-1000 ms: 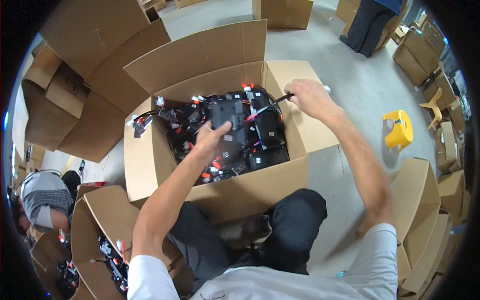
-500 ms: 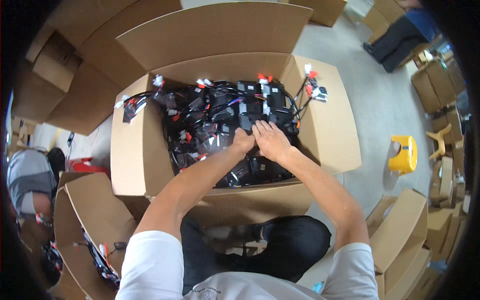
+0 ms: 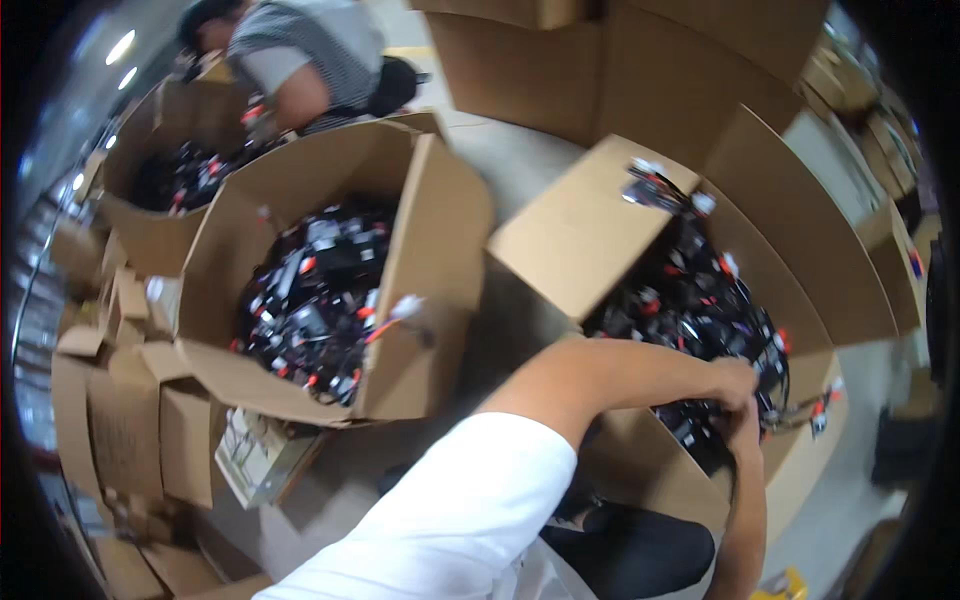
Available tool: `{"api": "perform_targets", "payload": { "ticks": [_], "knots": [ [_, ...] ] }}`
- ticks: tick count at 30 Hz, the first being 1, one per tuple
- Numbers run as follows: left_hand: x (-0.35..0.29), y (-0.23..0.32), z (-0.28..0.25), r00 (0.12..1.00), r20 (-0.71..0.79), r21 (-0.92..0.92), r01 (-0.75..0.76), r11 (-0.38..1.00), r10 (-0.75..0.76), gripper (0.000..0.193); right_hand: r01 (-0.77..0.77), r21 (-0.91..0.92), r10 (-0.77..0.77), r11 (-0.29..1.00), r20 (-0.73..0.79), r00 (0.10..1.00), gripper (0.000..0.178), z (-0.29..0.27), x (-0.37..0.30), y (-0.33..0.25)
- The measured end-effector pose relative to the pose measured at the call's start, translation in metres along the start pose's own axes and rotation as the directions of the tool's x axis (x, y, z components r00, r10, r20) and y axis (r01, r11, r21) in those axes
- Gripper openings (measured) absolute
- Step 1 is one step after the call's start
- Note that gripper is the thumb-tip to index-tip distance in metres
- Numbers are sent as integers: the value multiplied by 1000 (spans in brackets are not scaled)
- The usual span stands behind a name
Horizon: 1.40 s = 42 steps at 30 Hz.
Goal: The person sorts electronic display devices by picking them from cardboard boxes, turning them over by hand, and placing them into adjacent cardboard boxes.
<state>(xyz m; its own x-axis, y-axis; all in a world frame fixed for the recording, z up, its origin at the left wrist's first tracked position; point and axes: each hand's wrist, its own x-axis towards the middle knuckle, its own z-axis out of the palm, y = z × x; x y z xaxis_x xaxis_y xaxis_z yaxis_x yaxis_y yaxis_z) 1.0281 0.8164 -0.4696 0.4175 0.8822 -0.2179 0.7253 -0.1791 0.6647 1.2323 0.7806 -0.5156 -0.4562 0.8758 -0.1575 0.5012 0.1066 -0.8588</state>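
An open cardboard box (image 3: 590, 240) at the right holds a tangle of black cable bundles (image 3: 700, 300) with red and white connectors. My left hand (image 3: 735, 382) reaches across into the box, its fingers closed on the cables near the box's near side. My right hand (image 3: 747, 425) comes up from below, sits right under the left hand and also grips the cables. The two hands touch. Their fingertips are buried in the wires.
A second open box (image 3: 430, 250) full of the same cables (image 3: 310, 300) stands at the left centre. A person in a striped shirt (image 3: 300, 45) bends over a third box (image 3: 150, 220) at the top left. A small printed carton (image 3: 260, 455) and more cardboard lie around.
The view has swung to the left, so the box I work in now sits at the right. My hands stay together inside it, now nearer its front edge.
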Motion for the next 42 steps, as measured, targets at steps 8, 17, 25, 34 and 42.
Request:
{"api": "perform_targets", "payload": {
  "ticks": [8,17,25,34,42],
  "knots": [
    [-401,-110,-324,704,-703,64,-85,994,105,21,18,-771,-60,637,-26,998,106,-11,-74,3],
    [-643,-448,-338,778,-557,598,618,510,-290,131,-54,-676,51,735,-24,998,76,2,-103,-122],
    [-653,-459,-320,645,-598,242,712,660,-476,148,294,-607,-219,739,196,956,67,126,-66,-326],
    [-677,-171,-368,990,-113,-591,5,807,-89,152,828,-260,-781,497,282,557,73,293,-33,-602],
    [-632,-377,-405,668,-601,-355,269,895,-439,76,679,6,-642,734,334,691,55,295,-57,-553]
  ]
}}
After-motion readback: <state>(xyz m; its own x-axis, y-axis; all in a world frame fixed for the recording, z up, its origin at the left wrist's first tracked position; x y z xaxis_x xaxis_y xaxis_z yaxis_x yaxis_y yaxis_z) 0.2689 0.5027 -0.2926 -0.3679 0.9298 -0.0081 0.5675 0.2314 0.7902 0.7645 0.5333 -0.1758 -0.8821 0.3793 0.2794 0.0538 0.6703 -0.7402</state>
